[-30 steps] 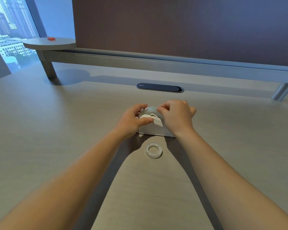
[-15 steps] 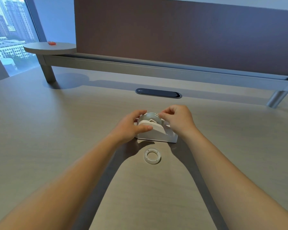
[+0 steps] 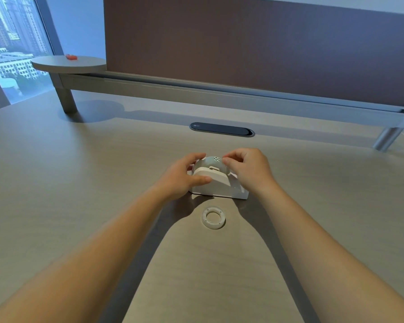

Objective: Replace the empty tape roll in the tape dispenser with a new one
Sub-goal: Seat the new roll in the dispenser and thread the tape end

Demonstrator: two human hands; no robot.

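Note:
A white tape dispenser (image 3: pixel 216 186) stands on the beige desk (image 3: pixel 79 183) in the middle of the view. A grey-green patterned tape roll (image 3: pixel 212 160) sits in its top. My left hand (image 3: pixel 184 174) grips the dispenser's left side, thumb across the near face. My right hand (image 3: pixel 247 169) is at the roll's right side, thumb and forefinger pinched at the roll's top edge. An empty white tape core (image 3: pixel 212 217) lies flat on the desk just in front of the dispenser.
A dark oval cable port (image 3: pixel 222 129) is set in the desk behind the dispenser. A brown partition panel (image 3: pixel 254 47) on a metal rail closes the far side. A round shelf (image 3: pixel 68 64) with a small red object (image 3: pixel 71 57) stands at far left.
My right hand has slid back off the top of the roll, exposing the roll and the dispenser's right part. The left hand has kept its grip. The camera tilted slightly.

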